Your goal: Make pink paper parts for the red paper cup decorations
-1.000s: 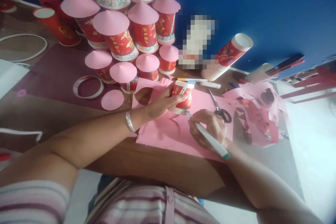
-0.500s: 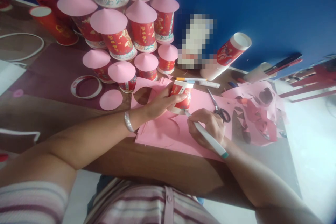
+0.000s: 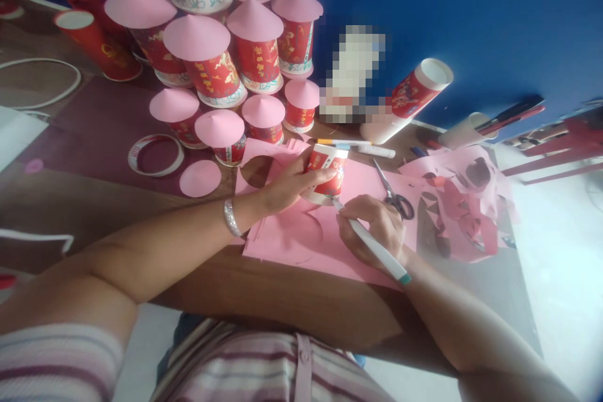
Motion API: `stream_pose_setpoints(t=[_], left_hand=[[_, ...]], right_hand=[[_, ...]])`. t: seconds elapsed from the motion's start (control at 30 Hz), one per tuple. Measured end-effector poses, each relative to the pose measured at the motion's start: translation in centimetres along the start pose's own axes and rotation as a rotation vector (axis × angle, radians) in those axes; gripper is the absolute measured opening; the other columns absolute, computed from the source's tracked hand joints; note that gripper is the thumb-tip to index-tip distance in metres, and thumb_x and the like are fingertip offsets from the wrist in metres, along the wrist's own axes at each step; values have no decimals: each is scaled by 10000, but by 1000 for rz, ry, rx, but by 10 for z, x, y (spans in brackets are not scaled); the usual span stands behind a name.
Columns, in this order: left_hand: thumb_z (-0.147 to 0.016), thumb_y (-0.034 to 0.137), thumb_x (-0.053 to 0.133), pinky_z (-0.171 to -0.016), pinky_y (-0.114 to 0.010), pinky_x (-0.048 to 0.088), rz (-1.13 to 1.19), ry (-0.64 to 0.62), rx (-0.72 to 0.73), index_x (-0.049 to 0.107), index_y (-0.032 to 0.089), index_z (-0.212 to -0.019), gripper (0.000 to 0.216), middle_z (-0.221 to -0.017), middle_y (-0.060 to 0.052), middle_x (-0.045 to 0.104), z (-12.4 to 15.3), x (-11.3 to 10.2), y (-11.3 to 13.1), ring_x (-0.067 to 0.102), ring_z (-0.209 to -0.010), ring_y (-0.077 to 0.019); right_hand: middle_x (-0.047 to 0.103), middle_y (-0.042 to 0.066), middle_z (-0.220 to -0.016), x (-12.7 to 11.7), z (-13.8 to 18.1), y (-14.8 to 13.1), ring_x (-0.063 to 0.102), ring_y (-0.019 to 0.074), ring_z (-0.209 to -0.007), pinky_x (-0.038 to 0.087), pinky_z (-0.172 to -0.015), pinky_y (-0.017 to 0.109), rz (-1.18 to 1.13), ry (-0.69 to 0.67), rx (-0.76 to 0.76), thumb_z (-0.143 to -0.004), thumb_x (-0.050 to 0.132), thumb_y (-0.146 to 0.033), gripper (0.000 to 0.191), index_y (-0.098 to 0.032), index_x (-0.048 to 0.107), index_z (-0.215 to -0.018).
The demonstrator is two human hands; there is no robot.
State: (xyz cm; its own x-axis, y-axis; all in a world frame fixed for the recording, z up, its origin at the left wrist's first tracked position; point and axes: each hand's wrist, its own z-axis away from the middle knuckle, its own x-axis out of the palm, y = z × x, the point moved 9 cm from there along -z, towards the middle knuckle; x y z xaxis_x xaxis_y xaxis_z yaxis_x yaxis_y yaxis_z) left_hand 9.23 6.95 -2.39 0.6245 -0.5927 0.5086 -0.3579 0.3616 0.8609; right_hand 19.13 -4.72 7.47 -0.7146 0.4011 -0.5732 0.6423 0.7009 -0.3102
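Observation:
A small red and white paper cup (image 3: 335, 183) is gripped in my left hand (image 3: 301, 182), with the thumb across its printed side. My right hand (image 3: 370, 226) is closed round a white marker (image 3: 377, 248) with a green end. The marker's tip meets the white band at the cup's lower rim, where small green marks show. Both hands are over a stack of pink paper (image 3: 287, 242). Scissors (image 3: 394, 193) with dark handles lie on the paper just beyond my right hand.
Several red cups with pink cone tops (image 3: 202, 53) stand at the back left. A white ring (image 3: 132, 163) and a pink disc (image 3: 200, 178) lie near them. Pink scraps (image 3: 475, 226), a pen holder (image 3: 464, 132) and a tilted paper tube (image 3: 417, 94) are on the right.
Hardly anything differs. The whole view has shifted by a few pixels, while both hands, the cup and the marker keep the same pose.

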Motion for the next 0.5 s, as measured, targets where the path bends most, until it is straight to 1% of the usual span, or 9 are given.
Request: stream_pose_setpoints(t=[0.1, 0.2, 0.33, 0.5], left_hand=[[-931, 539, 967, -911, -376, 681, -4, 26, -21, 659, 220, -1195, 515, -1037, -11, 742, 1, -4, -4, 760, -976, -197], [-910, 544, 994, -878, -368, 695, 21, 26, -61, 651, 232, -1235, 566, -1086, -16, 744, 2, -4, -8, 768, -1002, -201], [-898, 548, 1011, -857, -358, 707, 47, 6, -70, 647, 233, -1233, 586, -1081, -16, 743, 2, -2, -9, 769, -998, -202], [-906, 556, 1008, -871, -361, 711, 26, -1, -63, 654, 222, -1234, 586, -1082, -25, 748, 2, -2, -7, 764, -987, -196]], right_hand=[[771, -40, -794, -2, -1, 0, 739, 165, -601, 595, -572, 277, 24, 18, -1, -1010, 713, -39, 257, -274, 653, -1094], [778, -33, -803, -2, -1, 0, 752, 165, -619, 603, -586, 275, 35, 21, -9, -1026, 715, -53, 236, -269, 652, -1096], [772, -38, -801, -2, -1, 0, 750, 164, -612, 600, -564, 276, 49, 19, -16, -1064, 697, -86, 206, -282, 642, -1093], [780, -41, -809, 0, 0, 1, 762, 166, -629, 610, -556, 275, 54, 9, -16, -1047, 708, -81, 220, -281, 650, -1116]])
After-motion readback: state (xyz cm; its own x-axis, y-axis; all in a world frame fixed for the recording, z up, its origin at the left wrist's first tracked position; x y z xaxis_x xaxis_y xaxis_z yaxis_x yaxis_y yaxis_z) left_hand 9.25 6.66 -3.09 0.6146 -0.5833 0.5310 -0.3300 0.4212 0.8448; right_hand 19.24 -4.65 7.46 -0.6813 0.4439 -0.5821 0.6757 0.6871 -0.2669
